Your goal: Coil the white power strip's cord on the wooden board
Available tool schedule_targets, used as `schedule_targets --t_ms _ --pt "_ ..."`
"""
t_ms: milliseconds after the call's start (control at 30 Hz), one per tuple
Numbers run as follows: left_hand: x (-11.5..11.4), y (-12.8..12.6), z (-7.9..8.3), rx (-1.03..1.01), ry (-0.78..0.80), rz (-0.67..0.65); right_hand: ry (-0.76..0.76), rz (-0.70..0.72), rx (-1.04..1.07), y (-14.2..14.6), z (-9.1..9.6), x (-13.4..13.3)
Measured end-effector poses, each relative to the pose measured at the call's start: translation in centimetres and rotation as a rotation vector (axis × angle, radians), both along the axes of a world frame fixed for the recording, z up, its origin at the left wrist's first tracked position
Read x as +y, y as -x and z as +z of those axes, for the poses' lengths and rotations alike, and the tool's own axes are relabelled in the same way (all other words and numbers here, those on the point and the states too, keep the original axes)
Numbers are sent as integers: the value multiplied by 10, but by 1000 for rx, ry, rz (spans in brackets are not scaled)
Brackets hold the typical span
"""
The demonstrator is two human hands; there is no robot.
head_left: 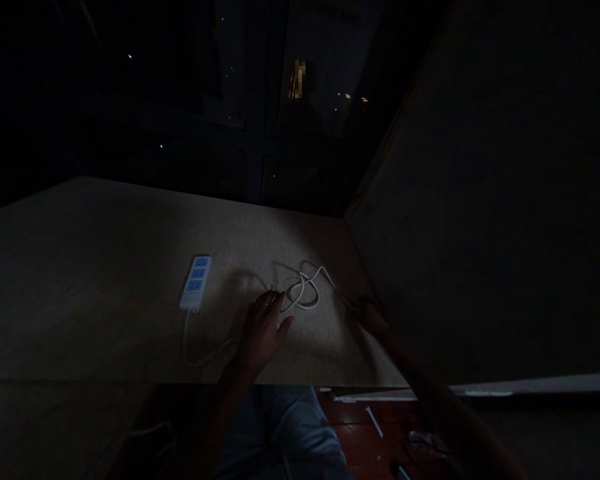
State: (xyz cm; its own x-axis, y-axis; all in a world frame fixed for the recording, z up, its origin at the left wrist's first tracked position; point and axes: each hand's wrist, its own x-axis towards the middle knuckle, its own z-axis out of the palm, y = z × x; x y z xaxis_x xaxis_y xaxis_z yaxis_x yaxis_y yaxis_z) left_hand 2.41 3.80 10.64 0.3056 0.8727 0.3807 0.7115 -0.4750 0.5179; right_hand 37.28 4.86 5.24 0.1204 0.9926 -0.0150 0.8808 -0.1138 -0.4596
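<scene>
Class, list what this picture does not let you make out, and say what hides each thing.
All in the head view:
- Cord, middle stretch: covered by the left hand.
- Cord, far end: lost in shadow at the right hand.
- Power strip, socket holes: too small and dim.
- Dark thing on the floor: cut off by the bottom edge.
</scene>
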Motion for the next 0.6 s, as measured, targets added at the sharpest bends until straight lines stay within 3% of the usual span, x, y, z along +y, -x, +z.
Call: schedule_targets --t_ms 167,300,367,433,600 --pt "-4 3 -11 131 31 -23 -113 -137 362 -15 24 -6" --pt "0 16 -16 272 78 89 -229 -262 768 -23 67 -16" --pt "8 24 -21 332 124 147 -361 -361 1004 -21 94 -22" --pt "17 31 -28 358 155 175 -547 -402 1083 -15 122 -28" --pt "38 43 -48 304 158 178 -969 -281 1082 -9 191 -47"
